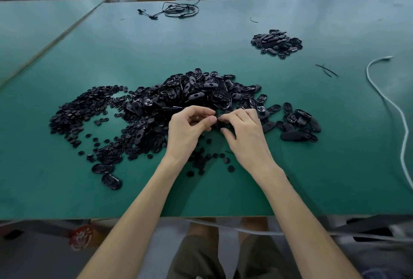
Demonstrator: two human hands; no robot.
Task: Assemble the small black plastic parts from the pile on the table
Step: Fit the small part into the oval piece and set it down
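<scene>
We looked down on two bare hands brought together over the green worktop (134, 189), fingertips almost touching. The left hand (187, 129) and the right hand (243, 131) both had curled fingers, and they seemed to pinch one small black part (219, 124) between them. The part was mostly hidden by the fingers, so we could not tell its shape or which way its long axis ran.

Loose round discs (207, 160) lay on the worktop just beneath the wrists. Directly beyond the fingertips, and touching distance in our judgement, rose the main pile (196, 95) of oval black shells, lying at all angles with no common direction. More oval shells (299, 126) trailed off to the right, nearer the right hand. A flat spread of small discs (85, 111) sat to the left, nearer the left hand. We judged that the next piece would be fetched by whichever hand was on that piece's side.

Well apart, far ahead and to the right, was a smaller heap (277, 43) of similar black pieces, possibly the finished ones, closer to the right hand. A white cord (400, 117) curved along the right edge, and a black cable (178, 9) lay coiled at the far side.
</scene>
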